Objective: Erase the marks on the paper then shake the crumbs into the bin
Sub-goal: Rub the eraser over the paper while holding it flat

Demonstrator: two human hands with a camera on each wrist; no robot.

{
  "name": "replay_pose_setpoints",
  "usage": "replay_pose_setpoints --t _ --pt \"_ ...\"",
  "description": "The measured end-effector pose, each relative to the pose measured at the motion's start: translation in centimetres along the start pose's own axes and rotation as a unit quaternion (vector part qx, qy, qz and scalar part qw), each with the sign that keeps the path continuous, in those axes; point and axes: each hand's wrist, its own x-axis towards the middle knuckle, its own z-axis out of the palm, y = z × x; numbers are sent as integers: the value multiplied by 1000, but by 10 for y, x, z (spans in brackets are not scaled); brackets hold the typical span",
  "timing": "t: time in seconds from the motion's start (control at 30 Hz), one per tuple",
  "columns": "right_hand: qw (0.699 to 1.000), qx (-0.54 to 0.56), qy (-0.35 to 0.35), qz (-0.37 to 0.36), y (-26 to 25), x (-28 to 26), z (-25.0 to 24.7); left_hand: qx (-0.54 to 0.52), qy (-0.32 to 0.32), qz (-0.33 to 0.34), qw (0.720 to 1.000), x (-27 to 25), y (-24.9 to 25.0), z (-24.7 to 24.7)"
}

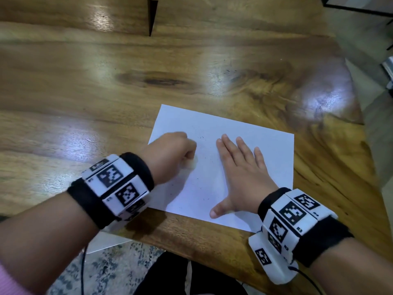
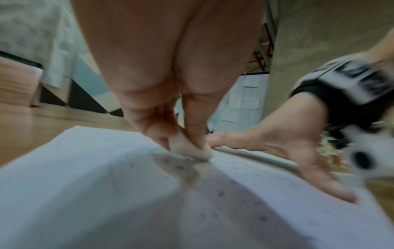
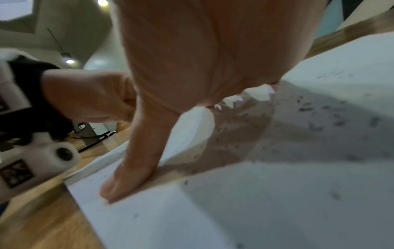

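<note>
Basically, biggest first: wooden table (image 1: 106, 86) filled most of the head view, glossy w/ light patches and a dark knot in the grain. Beyond its right edge, grey floor and some dark-framed furniture, too blurred to name. Below the near edge, speckled flooring and a dark shape, unclear what.

White paper (image 1: 212, 124) lay flat on the table near the front right corner, turned at a slight angle to the edge. Nothing stood on it apart from the two hands.

Right hand (image 1: 240, 167) lay palm down on the paper's right half, fingers straight and spread, thumb (image 3: 127, 176) out to the side, pressing the sheet down. Left hand (image 1: 170, 154) sat on the paper's left part, fingers curled, pinching a pale eraser (image 2: 189, 150) w/ its tip touching the sheet; in the head view the eraser was mostly hidden under the knuckles. The hands were near each other but apart.

Both wrists carried black bands w/ white blocks of black-and-white marker squares (image 1: 114, 179); a thin cable trailed from each.

Smallest: dark crumbs (image 3: 307, 109) scattered over the paper, thickest beside the right palm and around the eraser tip, a few faint specks (image 1: 201, 137) between the hands. Marks vs. crumbs: couldn't tell apart. Bin not seen in any view.
</note>
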Motion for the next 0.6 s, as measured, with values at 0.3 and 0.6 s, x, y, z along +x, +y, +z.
replay_pose_setpoints --t 0.3,0.6 --pt "999 -39 -9 24 -13 2 -16 -63 -155 -13 986 -27 -11 -5" --pt "995 -53 84 -13 -22 48 -51 -304 33 -170 937 31 -52 -44"
